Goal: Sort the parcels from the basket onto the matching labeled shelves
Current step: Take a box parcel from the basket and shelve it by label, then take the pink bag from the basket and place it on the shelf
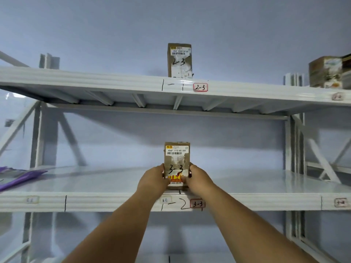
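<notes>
A white steel rack fills the view, and two of its shelves are seen. On the top shelf a box marked 2-3 is stood upright just above a red-edged tag with the same number; a second carton is seen at the far right. On the middle shelf purple bags are laid at the left edge. The parcel, marked 3-3 by hand, is held upright near the front lip, just above the 3-3 tag, so the slot is judged to match. It is clamped from both sides: the left hand is wrapped on its left edge and the right hand on its right edge, thumbs laid on the front face. Whether its base is already touching the shelf cannot be told, as the hands cover it. For the step to be done well, the parcel should be seated flat on its base, pushed a little back from the lip, its written number kept facing out, and both grips eased off together so that the tall, narrow box is not tipped
</notes>
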`<action>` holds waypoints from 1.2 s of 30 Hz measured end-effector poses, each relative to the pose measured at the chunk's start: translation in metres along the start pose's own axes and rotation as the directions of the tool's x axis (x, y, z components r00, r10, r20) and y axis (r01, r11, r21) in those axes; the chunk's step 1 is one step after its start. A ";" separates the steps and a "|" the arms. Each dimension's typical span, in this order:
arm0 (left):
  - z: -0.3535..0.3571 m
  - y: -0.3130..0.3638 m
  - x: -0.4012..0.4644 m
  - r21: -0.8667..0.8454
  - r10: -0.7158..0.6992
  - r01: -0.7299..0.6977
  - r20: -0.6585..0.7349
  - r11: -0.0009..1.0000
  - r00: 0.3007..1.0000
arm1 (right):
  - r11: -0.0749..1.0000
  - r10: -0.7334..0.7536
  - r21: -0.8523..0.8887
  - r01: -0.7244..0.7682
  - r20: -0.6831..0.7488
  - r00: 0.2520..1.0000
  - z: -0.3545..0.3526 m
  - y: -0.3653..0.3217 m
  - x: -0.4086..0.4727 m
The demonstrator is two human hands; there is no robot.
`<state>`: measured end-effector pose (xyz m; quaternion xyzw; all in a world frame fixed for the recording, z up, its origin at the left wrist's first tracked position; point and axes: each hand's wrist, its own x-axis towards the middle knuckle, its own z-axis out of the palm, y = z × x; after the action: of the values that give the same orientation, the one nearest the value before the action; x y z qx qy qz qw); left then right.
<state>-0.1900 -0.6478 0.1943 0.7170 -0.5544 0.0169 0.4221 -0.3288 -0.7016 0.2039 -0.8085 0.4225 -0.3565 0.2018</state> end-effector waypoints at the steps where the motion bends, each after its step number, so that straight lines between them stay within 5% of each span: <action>1: 0.003 -0.002 0.003 0.032 -0.004 0.004 -0.003 0.999 1.000 | 1.000 0.008 -0.017 -0.008 -0.003 1.000 0.003 0.002 0.004; 8: 0.014 -0.012 0.011 0.078 -0.030 0.029 0.001 0.997 1.000 | 0.997 0.062 -0.054 -0.064 -0.037 0.997 0.010 0.008 0.016; 12: -0.001 -0.016 0.007 0.006 -0.086 0.086 -0.005 0.996 0.996 | 0.995 0.063 0.084 -0.050 -0.166 0.984 0.001 -0.005 0.005; 18: -0.061 -0.043 -0.018 0.047 -0.083 0.090 -0.131 0.995 0.988 | 0.894 -0.444 -0.235 0.381 -0.358 0.821 0.006 -0.041 -0.021; 23: -0.131 -0.107 -0.061 0.250 -0.141 0.207 -0.261 0.946 0.955 | 0.746 -0.647 -0.209 0.632 -0.009 0.762 0.083 -0.101 -0.030; 29: -0.245 -0.198 -0.179 0.507 -0.299 0.482 -0.402 0.714 0.866 | 0.573 -0.717 -0.200 0.795 0.347 0.605 0.210 -0.193 -0.067; 36: -0.365 -0.258 -0.344 0.519 -0.571 0.831 -0.627 0.201 0.530 | 0.445 -0.784 0.038 0.895 0.499 0.368 0.322 -0.307 -0.150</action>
<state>0.0483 -0.1441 0.1087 0.9807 -0.0203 0.1654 0.1018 0.0185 -0.3972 0.1220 -0.9845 -0.0722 -0.1589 -0.0184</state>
